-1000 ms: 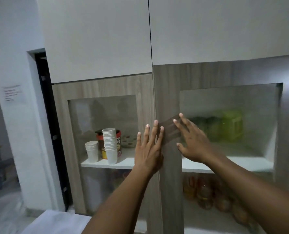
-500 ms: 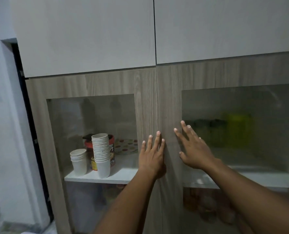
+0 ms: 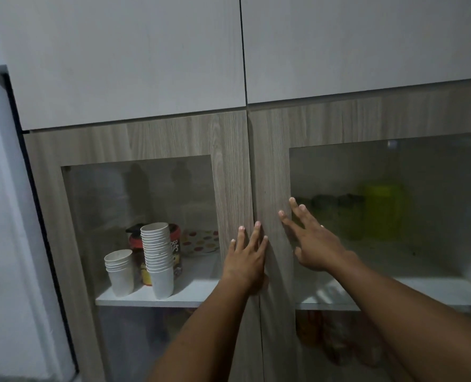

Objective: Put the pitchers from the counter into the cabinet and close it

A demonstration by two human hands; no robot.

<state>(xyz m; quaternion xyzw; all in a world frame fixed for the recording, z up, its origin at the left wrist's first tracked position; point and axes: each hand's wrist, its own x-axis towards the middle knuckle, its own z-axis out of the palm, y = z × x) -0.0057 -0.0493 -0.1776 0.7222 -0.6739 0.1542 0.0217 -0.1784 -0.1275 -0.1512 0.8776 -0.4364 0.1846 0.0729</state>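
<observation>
A wood-grain cabinet with two glass-paned doors fills the view. Both the left door [image 3: 231,166] and the right door [image 3: 270,161] lie flush, meeting at the centre seam. My left hand [image 3: 246,260] rests flat on the left door's inner stile, fingers spread. My right hand [image 3: 314,244] presses flat on the right door's stile and the glass edge. Behind the right pane, blurred green pitchers [image 3: 339,213] stand on the white shelf, with a taller yellow-green pitcher [image 3: 383,210] to their right.
Behind the left pane stand two stacks of white paper cups [image 3: 157,260], a dark jar [image 3: 135,244] and a dotted plate [image 3: 201,241]. Plain white upper doors [image 3: 132,56] sit above. A white wall [image 3: 0,216] borders the left. Blurred orange items [image 3: 336,343] fill the lower right shelf.
The right door has swung from slightly ajar to flush with the left one. Both hands stayed flat on the doors, and the view moved closer and rightward.
</observation>
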